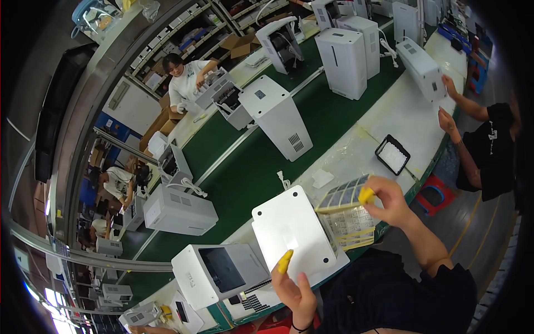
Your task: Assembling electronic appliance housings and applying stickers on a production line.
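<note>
A white boxy appliance [286, 222] lies right in front of me, its flat face with dark round dots at the corners turned up. My left hand [295, 292] is at the near edge of that face, a yellow finger cot on the outstretched index finger. The thumb stands apart, and I see nothing held; whether the fingertip touches the panel I cannot tell. To the right, my right hand [389, 203], also with a yellow finger cot, pinches the edge of a sheet of dark labels [342, 195]. That sheet is raised over a stack of label sheets [353, 225] beside the appliance.
A black tray of small white pieces [392, 156] sits on the bench to the right. Another appliance with a dark window [222, 270] stands at the left. Several more ride the green conveyor [222, 172]. A co-worker [489, 139] handles a white unit at the right.
</note>
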